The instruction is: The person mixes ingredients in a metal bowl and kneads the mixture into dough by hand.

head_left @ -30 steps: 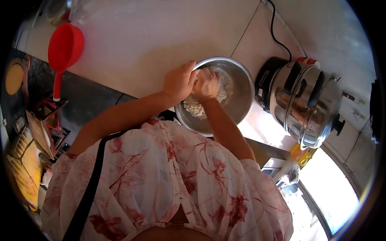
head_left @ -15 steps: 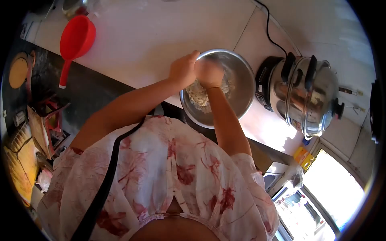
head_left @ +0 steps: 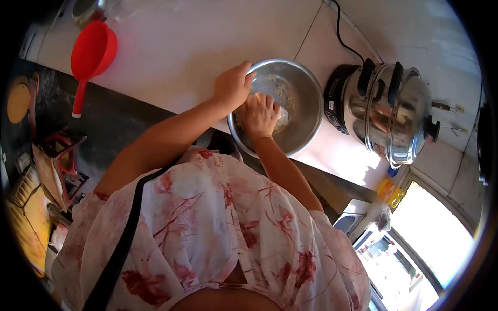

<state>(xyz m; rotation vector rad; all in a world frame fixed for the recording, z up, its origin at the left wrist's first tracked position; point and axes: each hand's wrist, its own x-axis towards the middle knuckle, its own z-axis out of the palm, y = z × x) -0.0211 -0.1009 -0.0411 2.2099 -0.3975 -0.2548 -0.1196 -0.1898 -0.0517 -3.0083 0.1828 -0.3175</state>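
Observation:
A round metal mixing bowl (head_left: 307, 116) stands at the counter's front edge. My left hand (head_left: 232, 87) is closed on its left rim, with the thumb over the edge. Inside the bowl my right hand (head_left: 260, 115) presses down on pale, rough dough (head_left: 282, 119), fingers bent over it. Most of the dough is hidden under that hand. Floury bits cling to the bowl's inner wall beyond my fingers.
A red plastic dipper (head_left: 93, 52) lies at the left of the counter (head_left: 176, 52), its handle over the front edge. Right of the bowl stands a lidded metal electric steamer (head_left: 394, 111) with a black cord (head_left: 340, 31). A yellow package (head_left: 389, 193) is near the window.
My right hand has come down and toward me from the bowl's far side onto the dough. The left hand keeps its hold on the rim. The view has shifted slightly.

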